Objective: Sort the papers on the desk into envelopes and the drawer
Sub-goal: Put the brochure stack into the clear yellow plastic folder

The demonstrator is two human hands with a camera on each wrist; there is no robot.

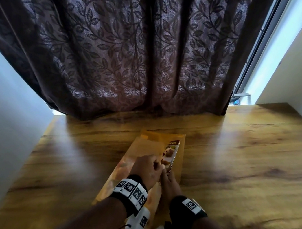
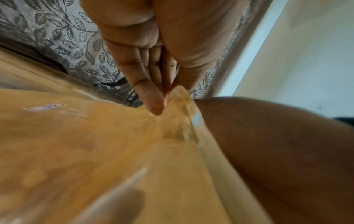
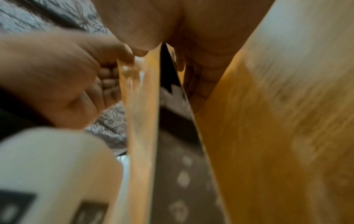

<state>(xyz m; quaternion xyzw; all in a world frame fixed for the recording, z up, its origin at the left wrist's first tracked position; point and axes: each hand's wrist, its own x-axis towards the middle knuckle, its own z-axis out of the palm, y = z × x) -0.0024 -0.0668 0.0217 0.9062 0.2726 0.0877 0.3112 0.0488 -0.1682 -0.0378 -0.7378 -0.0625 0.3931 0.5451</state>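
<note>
A yellow-brown envelope (image 1: 141, 149) lies lengthwise on the wooden desk (image 1: 246, 155), its mouth toward me. My left hand (image 1: 149, 168) pinches the envelope's upper layer (image 2: 86, 144) at its edge and holds it up. A leaflet (image 1: 170, 151) printed with food pictures sits partly inside the envelope, its far end showing along the right side. My right hand (image 1: 169, 182) grips the leaflet's near end. In the right wrist view the dark leaflet (image 3: 172, 113) stands between the envelope's two layers (image 3: 141, 106), with thumb and fingers on either side of it.
A dark leaf-patterned curtain (image 1: 136, 45) hangs over the desk's far edge. White walls stand at left and right. The desk's left edge (image 1: 32, 148) is near the envelope. Bare wood stretches to the right.
</note>
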